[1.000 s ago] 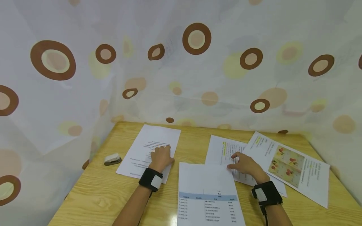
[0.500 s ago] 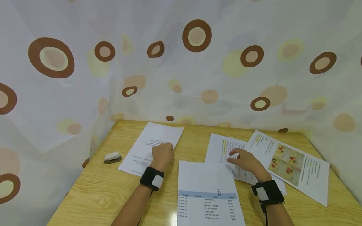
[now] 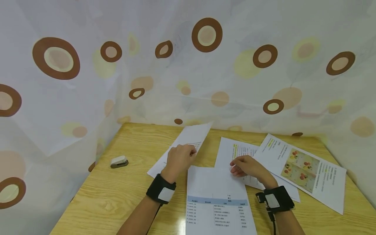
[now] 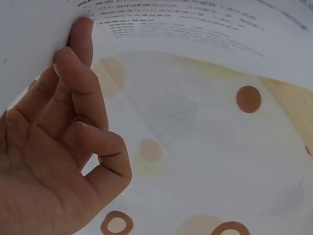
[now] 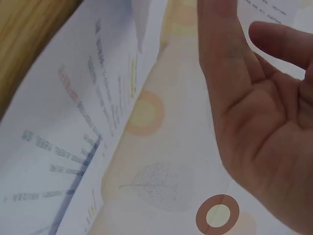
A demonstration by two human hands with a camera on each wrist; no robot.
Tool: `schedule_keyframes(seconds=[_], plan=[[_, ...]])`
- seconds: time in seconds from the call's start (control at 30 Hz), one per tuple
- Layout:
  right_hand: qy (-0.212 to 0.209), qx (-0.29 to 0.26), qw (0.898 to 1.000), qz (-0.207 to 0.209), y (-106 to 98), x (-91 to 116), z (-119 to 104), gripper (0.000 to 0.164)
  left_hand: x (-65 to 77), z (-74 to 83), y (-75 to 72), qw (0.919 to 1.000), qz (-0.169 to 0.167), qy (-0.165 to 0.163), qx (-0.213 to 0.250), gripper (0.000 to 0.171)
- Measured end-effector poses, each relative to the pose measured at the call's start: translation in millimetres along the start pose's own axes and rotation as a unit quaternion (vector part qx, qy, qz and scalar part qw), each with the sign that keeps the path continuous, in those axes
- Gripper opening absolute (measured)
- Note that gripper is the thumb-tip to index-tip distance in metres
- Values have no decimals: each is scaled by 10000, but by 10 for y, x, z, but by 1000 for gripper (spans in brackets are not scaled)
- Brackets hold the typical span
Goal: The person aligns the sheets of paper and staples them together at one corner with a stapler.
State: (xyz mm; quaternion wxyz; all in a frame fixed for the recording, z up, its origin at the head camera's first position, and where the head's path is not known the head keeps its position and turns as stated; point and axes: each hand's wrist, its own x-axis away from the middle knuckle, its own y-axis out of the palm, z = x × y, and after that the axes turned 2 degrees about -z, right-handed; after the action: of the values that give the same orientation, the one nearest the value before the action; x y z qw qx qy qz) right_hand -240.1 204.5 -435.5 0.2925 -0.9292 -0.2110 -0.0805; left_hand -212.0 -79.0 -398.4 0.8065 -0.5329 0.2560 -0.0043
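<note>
Held at its right edge in the left grip (image 3: pixel 180 160), fingers curled: a printed sheet (image 3: pixel 192 134), tilted, far right corner up off the surface (image 3: pixel 102 199). Over the top right corner of a blue-banded page (image 3: pixel 218 189): the right grip (image 3: pixel 243 166), fingers loosely bent, nothing held; unable to tell whether touching paper. Partly beneath that page, a yellow-highlighted page (image 3: pixel 227 153); to its right, overlapping it, a page with colour pictures (image 3: pixel 299 169). Left of the held sheet, apart from it, a white and grey stapler (image 3: pixel 119 162).

Chinese print (image 4: pixel 176 12) on the tilted sheet (image 3: pixel 185 137), tiny rows (image 3: pixel 219 214) on the blue-banded page (image 3: pixel 210 182), mostly too blurred to read
</note>
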Motion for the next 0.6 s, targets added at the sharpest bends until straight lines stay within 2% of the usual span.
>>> schedule_keyframes(seconds=[0.1, 0.2, 0.33, 0.5, 0.57, 0.6], plan=[[77, -238, 9996, -139, -14, 7, -11, 41, 26, 140, -87, 9995, -118, 198, 220, 9], [39, -651, 9976, -235, -36, -10, -5, 51, 58, 250, -169, 9981, 5, 513, 348, 7], [-42, -1495, 9875, -490, -64, -49, 44, 68, 101, 362, -274, 9936, 156, 1037, 422, 7], [-229, -2597, 9595, -1066, -104, -86, 136, 78, 159, 475, -370, 9825, 342, 1807, 288, 8], [-410, -3135, 9399, -1290, -120, -90, 166, 73, 183, 503, -388, 9765, 433, 2104, 200, 9], [-582, -3429, 9269, -1414, -129, -88, 181, 68, 192, 513, -393, 9733, 490, 2237, 128, 10]])
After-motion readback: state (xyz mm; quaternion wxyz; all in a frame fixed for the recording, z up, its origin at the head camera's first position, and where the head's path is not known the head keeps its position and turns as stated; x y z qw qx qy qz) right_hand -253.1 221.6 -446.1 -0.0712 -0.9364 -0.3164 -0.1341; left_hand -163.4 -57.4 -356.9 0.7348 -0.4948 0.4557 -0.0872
